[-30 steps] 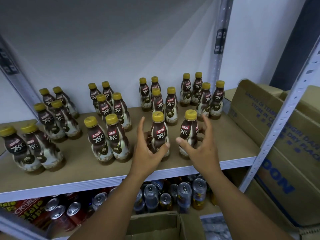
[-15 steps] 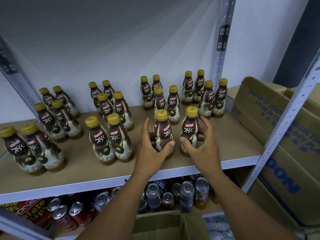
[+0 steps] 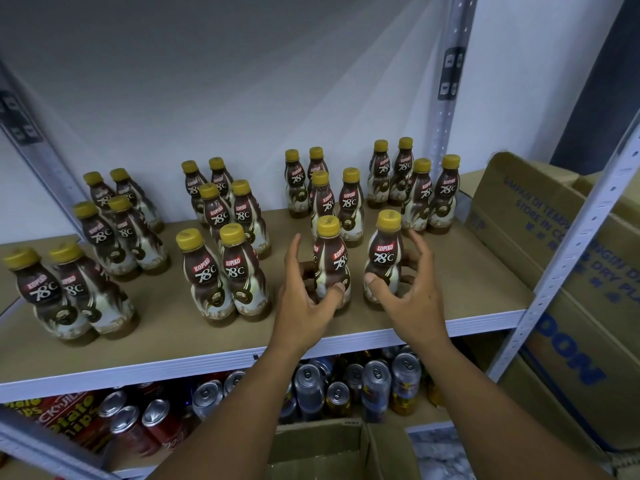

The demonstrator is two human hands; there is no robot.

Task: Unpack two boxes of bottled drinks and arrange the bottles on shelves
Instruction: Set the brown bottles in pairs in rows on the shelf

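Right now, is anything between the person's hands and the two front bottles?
Nothing visible is. The left hand curls round the left front bottle, thumb on its front, and the right hand curls round the right front bottle likewise. The nearest pair of bottles stands apart, to the left.

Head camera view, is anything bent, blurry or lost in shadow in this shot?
Head view: wide-angle distortion slants the right upright and skews the shelf edge; the front bottles read sharp, the back-row bottles softer; the cans below sit in shadow; the upper left of the frame darkens; no strong glare.
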